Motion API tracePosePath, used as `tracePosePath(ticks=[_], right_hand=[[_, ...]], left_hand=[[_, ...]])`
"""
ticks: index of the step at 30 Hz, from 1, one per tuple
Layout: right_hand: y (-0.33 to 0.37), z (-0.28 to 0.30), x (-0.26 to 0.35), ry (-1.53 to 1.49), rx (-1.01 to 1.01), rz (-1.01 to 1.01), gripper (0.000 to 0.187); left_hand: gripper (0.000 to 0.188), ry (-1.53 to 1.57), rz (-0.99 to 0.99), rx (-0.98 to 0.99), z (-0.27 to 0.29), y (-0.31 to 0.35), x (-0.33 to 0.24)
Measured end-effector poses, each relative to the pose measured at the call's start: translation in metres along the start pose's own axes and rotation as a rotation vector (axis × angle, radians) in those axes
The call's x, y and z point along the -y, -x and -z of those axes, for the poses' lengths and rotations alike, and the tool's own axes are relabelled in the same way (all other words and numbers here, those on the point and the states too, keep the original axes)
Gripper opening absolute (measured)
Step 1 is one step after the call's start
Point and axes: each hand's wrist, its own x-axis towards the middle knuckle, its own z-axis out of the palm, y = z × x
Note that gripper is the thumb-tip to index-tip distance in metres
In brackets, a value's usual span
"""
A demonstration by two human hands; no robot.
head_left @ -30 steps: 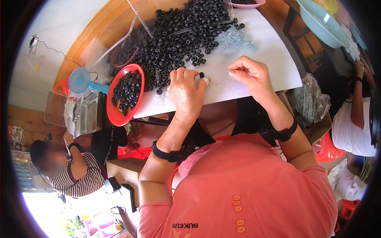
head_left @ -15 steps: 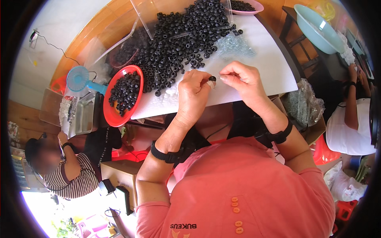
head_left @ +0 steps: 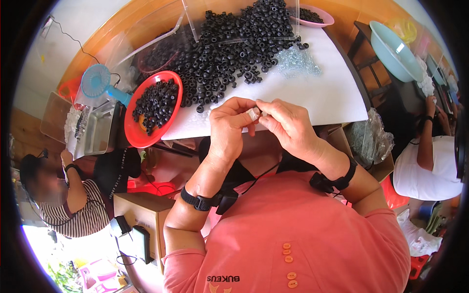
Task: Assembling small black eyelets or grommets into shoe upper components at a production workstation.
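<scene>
Pinching one small pale part [head_left: 253, 114] between them, left hand [head_left: 230, 128] and right hand [head_left: 289, 128] met above white table [head_left: 332, 95] edge (black rings [head_left: 224, 53] heaped beyond, red bowl [head_left: 152, 108] left)

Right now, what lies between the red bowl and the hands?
Head view: bare white tabletop and a few stray black rings lie between the red bowl and the left hand.

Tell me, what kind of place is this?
Probably a small hand-assembly workshop: a heap of black ring parts on a white table, a red bowl of them, and other workers seated nearby.
</scene>
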Motion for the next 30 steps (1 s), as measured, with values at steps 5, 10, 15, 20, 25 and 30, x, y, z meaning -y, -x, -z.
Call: tracePosePath(ticks=[5, 10, 15, 20, 25, 30], right_hand=[[-0.042, 0.011, -0.014, 0.120, 0.049, -0.077, 0.001], [-0.080, -0.011, -0.038, 0.429, 0.256, -0.110, 0.010], [-0.083, -0.020, -0.050, 0.569, 0.408, -0.123, 0.011], [-0.082, -0.012, -0.048, 0.497, 0.355, -0.182, 0.012], [-0.090, -0.018, -0.049, 0.570, 0.327, -0.175, 0.012], [-0.085, -0.024, -0.054, 0.672, 0.448, -0.107, 0.011]], left_hand=[[0.012, -0.012, -0.095, -0.067, 0.019, -0.004, -0.001], [0.011, 0.059, -0.115, -0.053, 0.030, -0.010, 0.007], [0.013, 0.112, -0.112, -0.057, 0.032, -0.009, 0.001], [0.020, 0.145, -0.104, -0.040, 0.033, -0.012, 0.002], [0.022, 0.138, -0.094, -0.082, 0.028, -0.013, 0.001], [0.024, 0.111, -0.093, -0.048, 0.031, -0.013, 0.004]])
